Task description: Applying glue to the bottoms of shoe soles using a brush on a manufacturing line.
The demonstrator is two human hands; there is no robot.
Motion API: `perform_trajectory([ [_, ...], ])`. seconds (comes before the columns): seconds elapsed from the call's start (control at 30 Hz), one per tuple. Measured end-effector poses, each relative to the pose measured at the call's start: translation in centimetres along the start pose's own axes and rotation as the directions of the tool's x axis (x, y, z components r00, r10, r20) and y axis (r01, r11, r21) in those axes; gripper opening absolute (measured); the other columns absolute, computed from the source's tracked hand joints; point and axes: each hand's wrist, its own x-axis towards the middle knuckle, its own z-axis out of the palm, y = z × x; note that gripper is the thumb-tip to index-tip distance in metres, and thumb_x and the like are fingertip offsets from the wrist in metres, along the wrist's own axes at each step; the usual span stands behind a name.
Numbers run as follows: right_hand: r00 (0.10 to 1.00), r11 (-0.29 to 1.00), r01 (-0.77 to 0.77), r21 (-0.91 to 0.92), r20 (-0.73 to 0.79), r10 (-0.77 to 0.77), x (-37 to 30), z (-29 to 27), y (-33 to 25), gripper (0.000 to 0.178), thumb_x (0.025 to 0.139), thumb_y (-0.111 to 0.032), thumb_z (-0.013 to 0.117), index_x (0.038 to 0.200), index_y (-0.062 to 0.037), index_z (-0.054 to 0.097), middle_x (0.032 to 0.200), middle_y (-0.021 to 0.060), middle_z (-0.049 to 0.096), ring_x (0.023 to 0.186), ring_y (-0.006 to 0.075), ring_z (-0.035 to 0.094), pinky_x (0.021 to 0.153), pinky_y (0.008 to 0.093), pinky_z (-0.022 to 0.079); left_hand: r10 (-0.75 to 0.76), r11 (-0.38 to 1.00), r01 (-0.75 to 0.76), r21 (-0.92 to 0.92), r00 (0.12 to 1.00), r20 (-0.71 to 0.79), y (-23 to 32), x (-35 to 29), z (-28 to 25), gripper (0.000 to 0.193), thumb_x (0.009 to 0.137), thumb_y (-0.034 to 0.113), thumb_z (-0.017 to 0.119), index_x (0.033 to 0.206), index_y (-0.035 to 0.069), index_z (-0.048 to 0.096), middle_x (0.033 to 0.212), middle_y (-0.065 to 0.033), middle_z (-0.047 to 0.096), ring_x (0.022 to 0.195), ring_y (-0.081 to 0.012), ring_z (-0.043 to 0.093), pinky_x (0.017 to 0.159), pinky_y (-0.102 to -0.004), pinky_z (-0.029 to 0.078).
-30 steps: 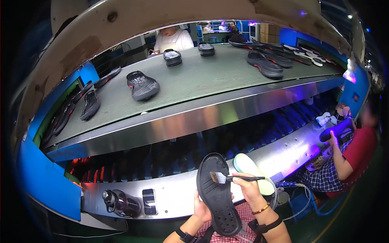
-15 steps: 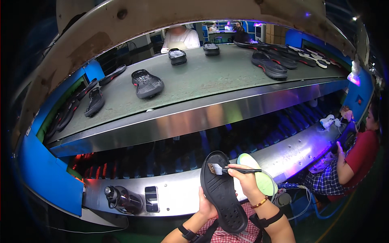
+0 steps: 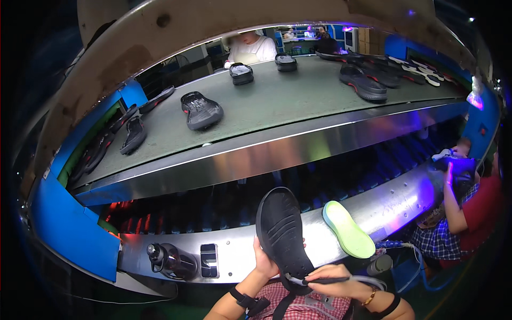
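- one left hand (image 3: pixel 265 261) is gripping one black sole (image 3: pixel 280 229), the thumb resting along its left edge, the fingers wrapping behind; their tips are peeking out on the far side.
- that sole is standing tilted in front of the person, its upper part overlapping the metal tabletop (image 3: pixel 234 245) in my view, its lower end hanging near the lap.
- one right hand (image 3: pixel 330 280) is pinching the dark handle of one brush (image 3: pixel 341 280) between closed fingers; the brush's pale head is touching the sole near its lower end.
- one yellow-green sole (image 3: pixel 349 230) is lying on the tabletop, just right of the black one and apart from it.
- two more things are sitting on the tabletop to the left: one dark bottle (image 3: pixel 172 261) and one phone-shaped slab (image 3: pixel 209 260), side by side.
- on the green belt (image 3: pixel 266 112) behind, three black soles (image 3: pixel 201 111) are resting spaced out across the middle; others are crowding both ends, overlapping too much for me to count.
- two co-workers are working nearby: one in red (image 3: pixel 482 224) at the right, one in white (image 3: pixel 261 49) beyond the belt.
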Motion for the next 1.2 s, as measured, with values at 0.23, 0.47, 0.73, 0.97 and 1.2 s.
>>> perform_trajectory([
  [0.23, 0.865, 0.985, 0.155, -0.074, -0.472, -0.172, 5.4, -3.9, -2.9, 0.021, 0.073, -0.002, 0.073, 0.093, 0.0011, 0.07, 0.093, 0.0154, 0.069, 0.083, 0.0242, 0.068, 0.078, 0.0316, 0.053, -0.011, 0.942, 0.071, -0.328, 0.983, 0.181, -3.4, 0.6, 4.5, 0.099, 0.081, 0.081, 0.008, 0.144, 0.008, 0.03, 0.143, -0.0167, 0.039, 0.126, -0.0327, 0.045, 0.107, -0.0469, 0.036],
  [0.47, 0.949, 0.914, 0.305, 0.267, -0.169, -0.267, 4.4, -2.4, -4.1, 0.019, 0.076, -0.002, 0.071, 0.095, -0.0002, 0.07, 0.095, 0.0147, 0.069, 0.089, 0.0235, 0.067, 0.08, 0.031, 0.052, -0.03, 0.999, 0.025, -0.042, 0.992, -0.125, -1.7, 0.2, 4.8, 0.095, 0.083, 0.079, 0.014, 0.139, 0.007, 0.038, 0.135, -0.017, 0.048, 0.12, -0.0315, 0.05, 0.103, -0.0457, 0.04],
  [0.73, 0.931, 0.919, 0.343, 0.192, 0.06, -0.36, 3.9, -3.1, -4.4, 0.02, 0.074, -0.002, 0.072, 0.094, 0.0007, 0.071, 0.093, 0.0138, 0.07, 0.089, 0.025, 0.068, 0.081, 0.0321, 0.052, 0.012, 0.98, -0.001, -0.197, 0.999, 0.053, -0.8, 0.4, 5.4, 0.11, 0.075, 0.087, 0.01, 0.14, 0.002, 0.036, 0.129, -0.0236, 0.05, 0.111, -0.0394, 0.054, 0.099, -0.0488, 0.042],
  [0.97, 0.955, 0.954, 0.296, -0.051, -0.023, -0.297, 3.4, -3.3, -4.4, 0.019, 0.073, -0.002, 0.072, 0.092, -0.0003, 0.071, 0.095, 0.0129, 0.07, 0.09, 0.0249, 0.068, 0.081, 0.0327, 0.053, 0.284, 0.956, -0.282, -0.083, 0.959, 0.018, 0.3, 0.6, 5.9, 0.114, 0.071, 0.09, 0.012, 0.135, 0.0, 0.04, 0.119, -0.0282, 0.055, 0.103, -0.0394, 0.058, 0.091, -0.0483, 0.048],
  [1.2, 0.933, 0.943, 0.321, -0.091, -0.143, -0.332, 3.0, -3.3, -4.3, 0.023, 0.071, -0.003, 0.074, 0.093, -0.0027, 0.071, 0.096, 0.011, 0.07, 0.092, 0.0242, 0.068, 0.08, 0.0332, 0.052, 0.412, 0.903, -0.415, -0.108, 0.91, -0.051, 1.5, 0.5, 5.7, 0.113, 0.071, 0.09, 0.014, 0.133, 0.0, 0.041, 0.112, -0.0305, 0.058, 0.097, -0.0409, 0.061, 0.087, -0.0502, 0.049],
])
